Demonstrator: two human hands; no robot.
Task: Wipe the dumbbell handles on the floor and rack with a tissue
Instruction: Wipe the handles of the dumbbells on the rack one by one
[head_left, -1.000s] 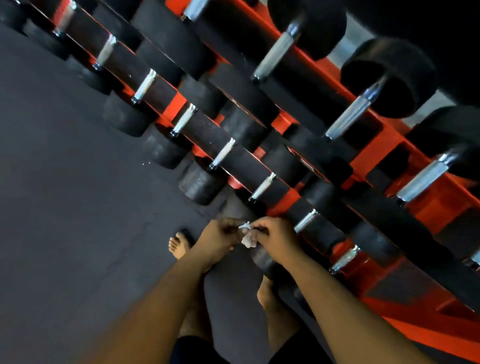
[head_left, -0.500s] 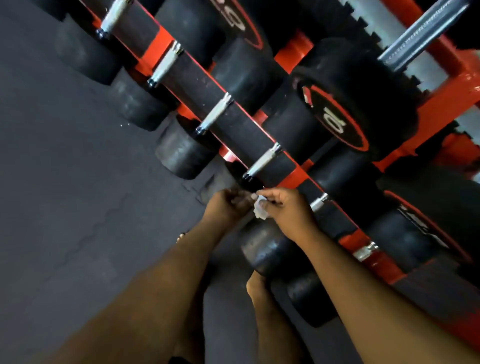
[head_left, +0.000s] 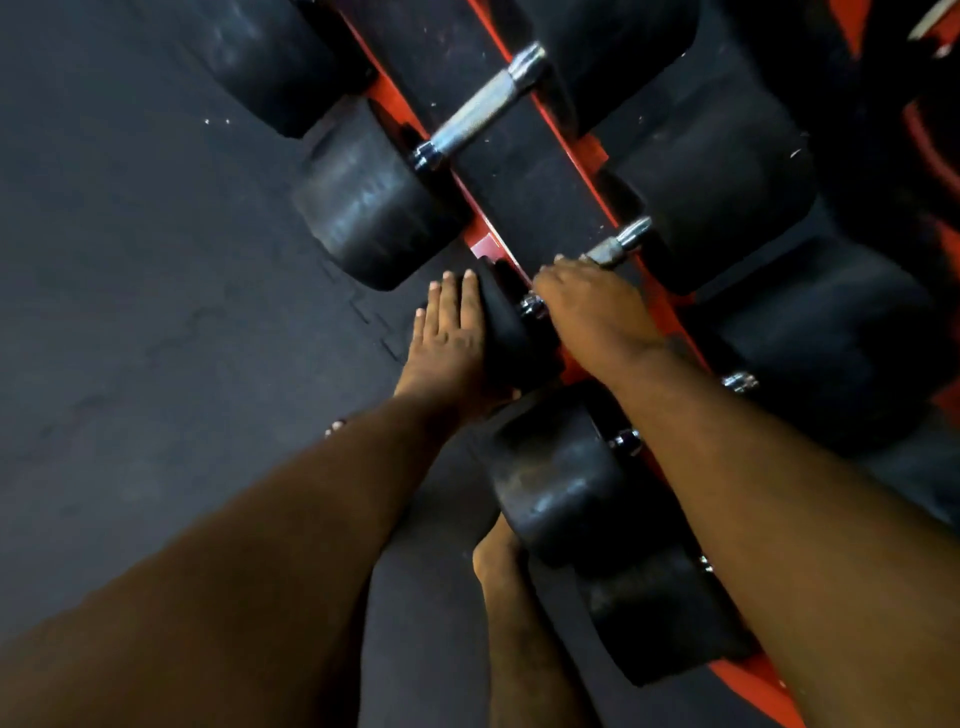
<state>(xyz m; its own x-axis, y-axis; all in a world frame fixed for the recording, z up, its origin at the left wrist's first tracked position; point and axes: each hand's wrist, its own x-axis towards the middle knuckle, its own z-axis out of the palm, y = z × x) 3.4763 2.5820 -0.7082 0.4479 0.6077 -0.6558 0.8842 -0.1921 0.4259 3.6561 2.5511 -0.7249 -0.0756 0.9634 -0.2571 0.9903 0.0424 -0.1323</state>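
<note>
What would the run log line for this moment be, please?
left hand flat on dumbbell head | right hand over handle | tissue unseen

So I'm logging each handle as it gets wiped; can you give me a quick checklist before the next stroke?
1. Right hand on a dumbbell handle: ok, its fingers are curled over it.
2. Tissue under that grip: cannot tell, hidden.
3. Left hand steadying the dumbbell head: ok, flat against it.
4. Dumbbell seated on the rack: ok.
5. Next handle unobstructed: ok.
</note>
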